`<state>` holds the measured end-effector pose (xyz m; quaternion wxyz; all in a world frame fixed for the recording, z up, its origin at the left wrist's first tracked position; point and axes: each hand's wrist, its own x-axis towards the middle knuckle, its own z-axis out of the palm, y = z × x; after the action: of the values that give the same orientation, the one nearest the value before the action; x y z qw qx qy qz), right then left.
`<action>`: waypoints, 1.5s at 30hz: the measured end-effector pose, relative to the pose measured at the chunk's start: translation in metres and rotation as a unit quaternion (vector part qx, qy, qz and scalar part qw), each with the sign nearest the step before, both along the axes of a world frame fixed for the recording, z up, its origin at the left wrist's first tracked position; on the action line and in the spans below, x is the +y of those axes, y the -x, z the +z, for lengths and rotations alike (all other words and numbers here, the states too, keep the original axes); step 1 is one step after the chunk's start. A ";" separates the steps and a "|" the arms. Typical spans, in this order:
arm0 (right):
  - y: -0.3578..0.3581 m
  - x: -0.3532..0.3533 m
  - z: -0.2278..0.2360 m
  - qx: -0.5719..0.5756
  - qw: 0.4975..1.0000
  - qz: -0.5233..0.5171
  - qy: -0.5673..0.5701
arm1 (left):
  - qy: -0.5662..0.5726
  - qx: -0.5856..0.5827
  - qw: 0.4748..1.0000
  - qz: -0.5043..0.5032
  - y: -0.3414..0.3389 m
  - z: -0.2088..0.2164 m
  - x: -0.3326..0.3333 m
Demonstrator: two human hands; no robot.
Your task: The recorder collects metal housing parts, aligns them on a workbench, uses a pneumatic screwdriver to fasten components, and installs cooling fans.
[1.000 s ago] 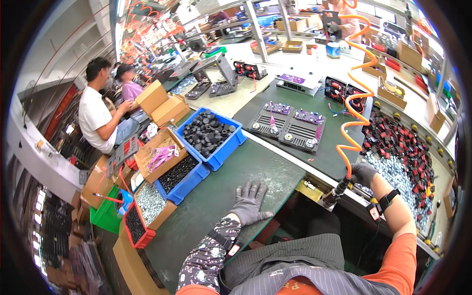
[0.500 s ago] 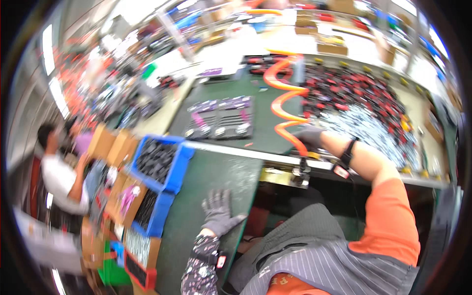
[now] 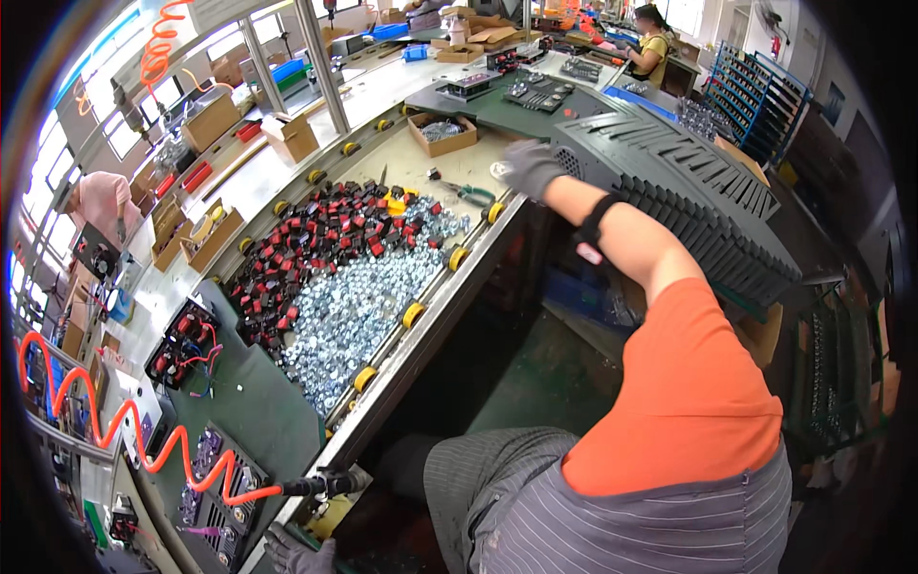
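My right hand [image 3: 533, 172], in a dark grey glove, reaches over the far end of the metal-edged bench, beside a stack of dark slotted metal panels [image 3: 703, 215]. It is smeared, and a small pale spot shows at its fingertips; I cannot make out a grip. My left hand [image 3: 298, 552], gloved too, rests at the near bench edge with its fingers apart and nothing seen in them. Just above it is a black air tool [image 3: 325, 483] on an orange coiled hose [image 3: 170, 450]. A finned black plate with purple parts [image 3: 218, 488] lies left of it.
Black-and-red switches [image 3: 306, 234] and silver screw-like pieces [image 3: 368, 297] lie heaped in a roller-edged tray. Green-handled pliers [image 3: 469, 194] and a cardboard box [image 3: 442, 134] sit at its far end. A person in yellow [image 3: 652, 55] works far off; another in pink [image 3: 100, 206] is at left.
My view has swung to the right. My right hand has gone from the hose area to the bench's far end by the panels. My left hand has left the green surface for the bench edge.
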<state>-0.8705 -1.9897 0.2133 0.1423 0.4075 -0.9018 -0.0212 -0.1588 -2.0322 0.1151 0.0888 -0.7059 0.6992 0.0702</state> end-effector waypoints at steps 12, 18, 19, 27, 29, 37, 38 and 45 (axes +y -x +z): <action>0.118 0.045 0.038 0.018 0.994 -0.095 -0.045 | 0.017 -0.041 0.999 -0.014 -0.005 -0.001 0.005; 0.102 0.039 0.057 -0.002 0.978 -0.167 -0.126 | 0.014 -0.053 0.997 -0.051 0.002 0.004 0.004; 0.103 0.036 0.059 0.008 0.970 -0.182 -0.162 | 0.012 -0.041 0.998 -0.039 0.002 0.004 0.004; 0.119 0.024 0.056 -0.075 0.978 -0.172 -0.090 | 0.003 0.037 0.999 -0.009 0.009 0.016 0.008; 0.121 0.023 0.057 -0.033 0.987 -0.156 -0.030 | -0.006 0.040 0.999 -0.002 0.010 0.020 0.010; 0.069 0.011 0.071 -0.264 0.918 0.085 0.284 | 0.004 0.026 0.999 -0.018 0.008 0.017 0.009; 0.046 0.013 0.075 -0.175 0.935 0.146 0.271 | -0.004 0.028 0.999 -0.025 0.005 0.019 0.010; -0.169 0.052 0.103 -0.359 0.637 0.560 0.390 | -0.044 0.448 0.892 0.034 -0.006 0.086 0.064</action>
<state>-0.7012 -1.9379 0.3166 -0.0622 0.7165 -0.4053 0.5643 -0.1528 -1.9687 0.2013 -0.2053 -0.6181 0.6367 0.4128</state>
